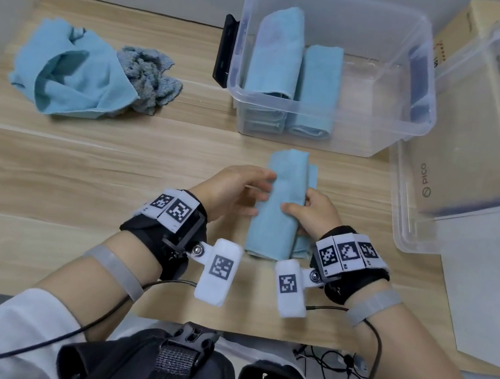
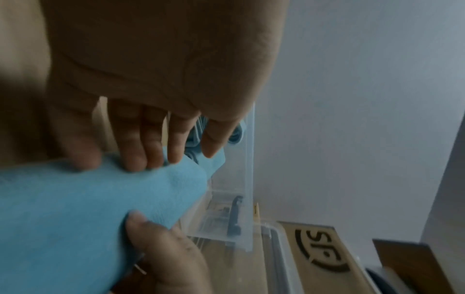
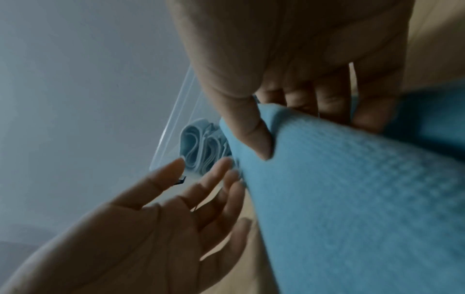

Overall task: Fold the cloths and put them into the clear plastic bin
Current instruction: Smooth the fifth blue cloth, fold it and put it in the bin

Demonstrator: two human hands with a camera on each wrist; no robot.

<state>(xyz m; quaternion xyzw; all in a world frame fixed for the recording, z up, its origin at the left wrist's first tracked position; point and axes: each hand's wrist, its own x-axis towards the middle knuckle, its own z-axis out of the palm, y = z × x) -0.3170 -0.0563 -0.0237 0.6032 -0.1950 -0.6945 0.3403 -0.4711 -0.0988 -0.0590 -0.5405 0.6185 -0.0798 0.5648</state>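
A light blue cloth (image 1: pixel 278 207), folded into a long narrow strip, lies on the wooden table in front of the clear plastic bin (image 1: pixel 365 135). My left hand (image 1: pixel 251 193) touches its left side with straight, spread fingers (image 2: pixel 135 151). My right hand (image 1: pixel 302 204) grips the right side, thumb (image 3: pixel 254 135) on top and fingers curled round the far edge. Two folded blue cloths (image 1: pixel 277 52) stand side by side in the left half of the bin. A crumpled blue cloth (image 1: pixel 73 76) and a grey cloth (image 1: pixel 148 78) lie in a heap at the back left.
The bin's clear lid (image 1: pixel 481 127) lies to the right, over a cardboard box (image 1: pixel 457 32). A black object (image 1: pixel 226 51) stands against the bin's left wall. Bare table (image 1: pixel 61 192) stretches left of my hands, and its front edge runs just below my wrists.
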